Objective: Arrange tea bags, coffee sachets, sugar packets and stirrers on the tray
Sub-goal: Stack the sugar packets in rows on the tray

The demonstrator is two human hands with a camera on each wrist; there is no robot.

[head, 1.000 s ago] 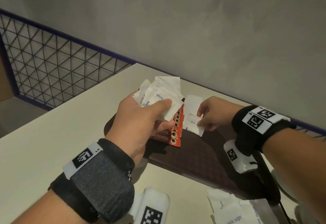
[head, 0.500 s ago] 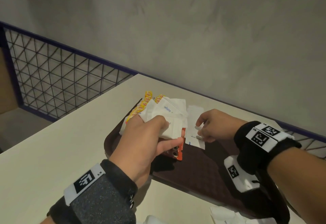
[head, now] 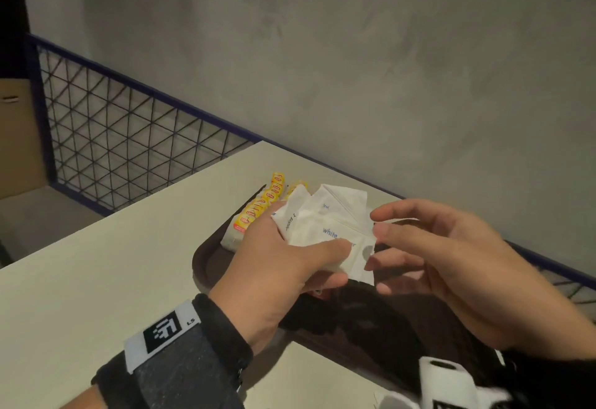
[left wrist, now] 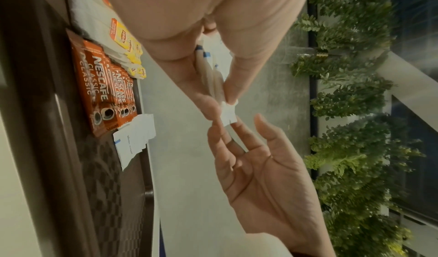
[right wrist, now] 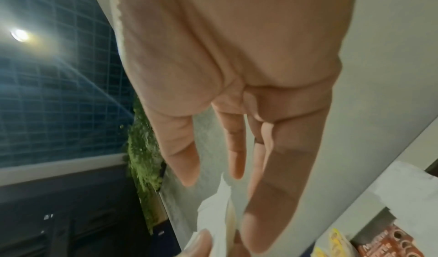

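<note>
My left hand (head: 322, 260) grips a fanned stack of white sugar packets (head: 322, 221) above the dark brown tray (head: 206, 260), thumb on top and fingers beneath. To the right of the stack, my right hand (head: 387, 247) is spread open and holds nothing; its fingertips (left wrist: 233, 124) meet the stack's corner (left wrist: 228, 113). Yellow tea bags (head: 258, 212) lie in a row at the tray's far left. Orange-brown coffee sachets (left wrist: 99, 84) lie beside them, with white sugar packets (left wrist: 132, 143) beyond. No stirrers are in view.
The tray sits on a pale table (head: 96, 279) whose far edge runs along a grey wall. A blue-framed mesh railing (head: 129, 137) stands beyond the table's left side, with a cardboard box (head: 16, 137) behind it.
My right hand has left the sugar packet it was setting on the tray and risen, open, to the stack. The left hand has lifted the stack a little.
</note>
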